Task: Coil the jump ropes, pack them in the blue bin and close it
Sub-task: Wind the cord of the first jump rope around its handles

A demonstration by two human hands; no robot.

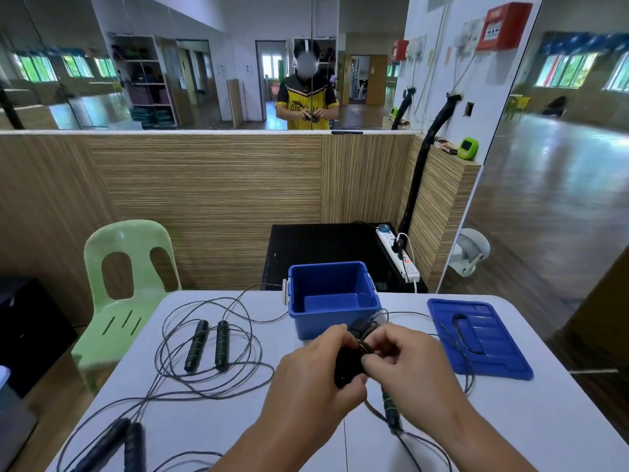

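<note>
My left hand (318, 371) grips a black jump rope handle (348, 367) in front of the open blue bin (332, 298). My right hand (401, 361) pinches that rope's thin cable close to the handle top. The rope's second handle (389, 405), black with green rings, lies on the table under my right wrist. Its cable runs out over the blue lid (478, 338), which lies flat to the right of the bin. Two more ropes lie loose on the left: one pair of handles (207, 345) mid-table, another pair (119, 444) at the near left edge.
The white table (218, 417) carries tangled cable loops (190, 366) across its left half. A green plastic chair (126, 287) stands at the left. Behind the bin sit a black cabinet (323, 247) and a power strip (400, 255). A mirror wall reflects a person.
</note>
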